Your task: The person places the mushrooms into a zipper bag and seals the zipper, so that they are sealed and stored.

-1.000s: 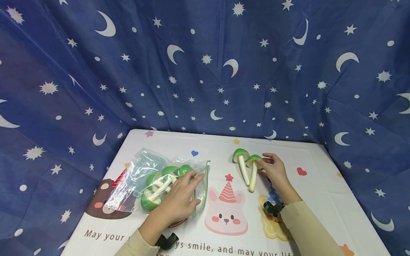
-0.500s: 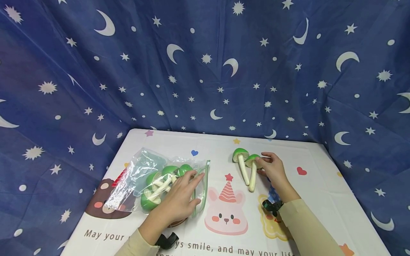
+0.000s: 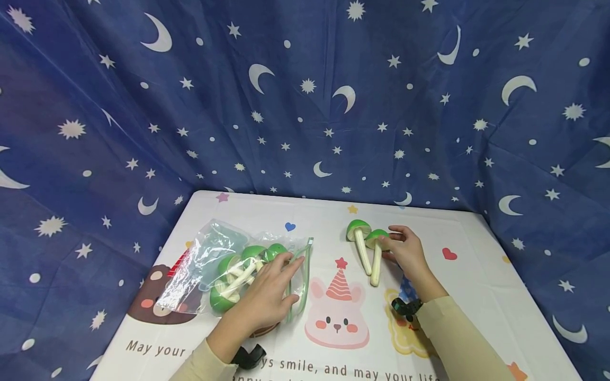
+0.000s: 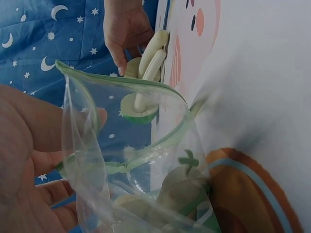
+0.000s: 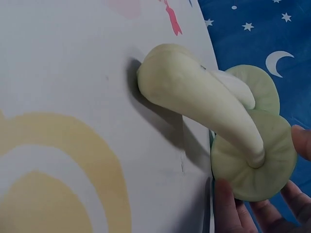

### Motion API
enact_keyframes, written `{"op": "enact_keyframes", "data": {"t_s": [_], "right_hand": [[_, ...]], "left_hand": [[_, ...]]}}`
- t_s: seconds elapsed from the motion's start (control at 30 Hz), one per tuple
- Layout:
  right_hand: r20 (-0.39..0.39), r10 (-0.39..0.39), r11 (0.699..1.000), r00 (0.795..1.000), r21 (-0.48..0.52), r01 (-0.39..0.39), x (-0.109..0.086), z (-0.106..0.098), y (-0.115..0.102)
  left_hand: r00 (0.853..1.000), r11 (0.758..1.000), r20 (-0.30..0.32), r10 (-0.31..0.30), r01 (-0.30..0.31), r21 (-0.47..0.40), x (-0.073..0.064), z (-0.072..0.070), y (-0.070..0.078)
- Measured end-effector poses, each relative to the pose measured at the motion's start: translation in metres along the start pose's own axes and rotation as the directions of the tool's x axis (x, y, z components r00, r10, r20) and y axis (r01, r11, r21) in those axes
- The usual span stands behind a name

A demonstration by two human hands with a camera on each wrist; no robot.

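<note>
My right hand (image 3: pixel 409 255) holds a green-capped toy mushroom (image 3: pixel 376 264) by its cap, thumb on one side and fingers on the other in the right wrist view. A second green-capped toy mushroom (image 3: pixel 361 248) lies against it on the left, its cap (image 5: pixel 258 83) partly behind the first one. Over a clear zip bag (image 3: pixel 307 286) rests my left hand (image 3: pixel 269 293), fingers spread across the plastic near the mouth. In the left wrist view the bag's green-lined mouth (image 4: pixel 121 80) gapes. Several more green-capped mushrooms (image 3: pixel 227 264) lie inside the bag, partly covered by this hand.
A pale blue sheet-like piece (image 3: pixel 224 246) shows in the far left of the bag. Below everything lies a white tablecloth (image 3: pixel 481 296) printed with cartoon animals and lettering. A blue curtain (image 3: pixel 371 63) with moons and stars hangs behind the table's back edge.
</note>
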State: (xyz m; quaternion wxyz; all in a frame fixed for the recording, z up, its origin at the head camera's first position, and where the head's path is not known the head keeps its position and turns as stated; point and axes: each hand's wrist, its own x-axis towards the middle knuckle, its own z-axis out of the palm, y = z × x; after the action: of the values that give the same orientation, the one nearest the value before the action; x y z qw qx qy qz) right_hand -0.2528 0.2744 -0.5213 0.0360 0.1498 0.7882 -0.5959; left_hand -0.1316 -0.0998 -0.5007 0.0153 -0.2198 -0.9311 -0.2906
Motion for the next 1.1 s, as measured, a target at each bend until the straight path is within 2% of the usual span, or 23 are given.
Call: {"op": "enact_keyframes", "data": {"t_s": [0.53,0.93,1.1], "right_hand": [[-0.025,-0.076,0.996,0.997,-0.042,0.075,-0.015,-0.006,-0.001],[0.032,-0.102,0.994,0.994,-0.040,0.103,-0.039,-0.006,-0.008],[0.059,-0.101,0.995,0.993,-0.004,0.101,-0.046,-0.002,-0.011]], "left_hand": [[1.000,1.000,-0.002,0.000,0.000,0.008,0.000,0.000,0.000],[1.000,1.000,-0.002,0.006,-0.006,0.008,0.000,0.001,0.000],[1.000,1.000,-0.005,0.010,-0.010,0.018,0.000,0.001,-0.001]]}}
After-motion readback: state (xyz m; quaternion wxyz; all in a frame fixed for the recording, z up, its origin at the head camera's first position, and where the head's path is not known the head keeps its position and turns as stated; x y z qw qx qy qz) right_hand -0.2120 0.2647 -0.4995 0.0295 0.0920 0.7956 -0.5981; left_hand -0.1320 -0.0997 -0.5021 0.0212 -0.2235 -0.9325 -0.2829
